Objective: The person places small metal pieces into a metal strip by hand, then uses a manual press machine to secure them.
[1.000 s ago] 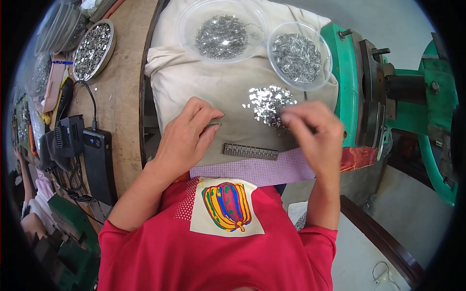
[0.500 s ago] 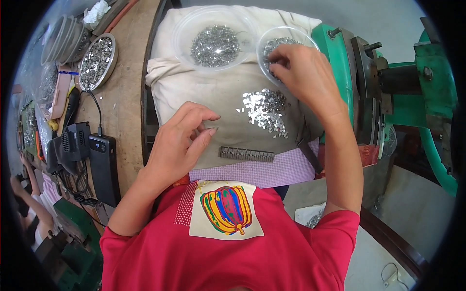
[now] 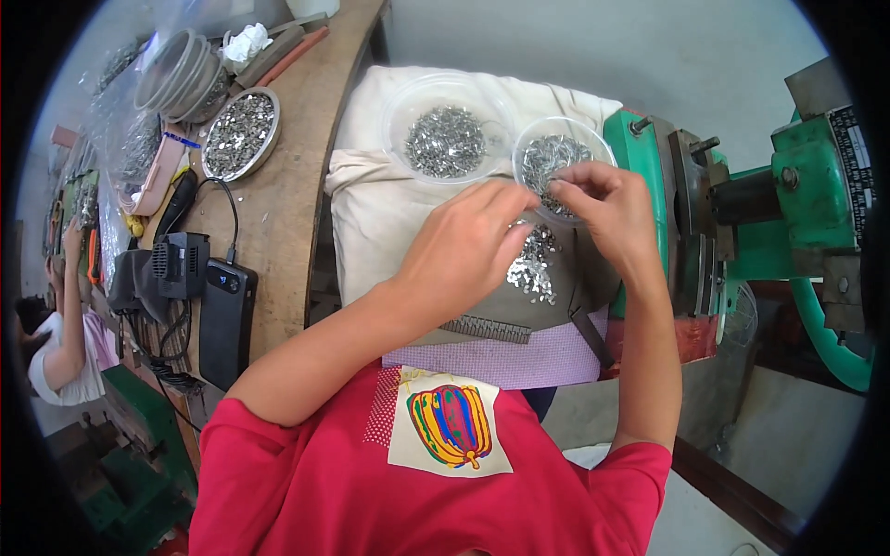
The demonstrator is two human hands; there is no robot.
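My right hand (image 3: 610, 206) is at the near rim of the small clear tub (image 3: 519, 153), thumb and forefinger pinched; anything between them is too small to make out. That tub holds thin shiny metal pieces (image 3: 547, 153). To its left my left hand (image 3: 477, 232) is half curled, thumb and fingertips apart, with nothing visible in it. Partly under this hand lies a pile of small flat silver discs (image 3: 533, 273) on the grey-green cloth. A dark slotted metal bar (image 3: 491, 329) lies nearer me, its left end hidden by my left forearm.
A larger clear tub (image 3: 394, 120) of metal pieces stands behind my left hand. At right is a green machine (image 3: 640, 157). The wooden bench (image 3: 287, 241) on the left bears a bowl of discs (image 3: 239, 134) and a black power bank (image 3: 227, 320). Another person (image 3: 69, 343) sits far left.
My left hand has moved right and away from me, over the disc pile beside my right hand. My right hand has drawn back from inside the small tub to its near rim. The view has shifted.
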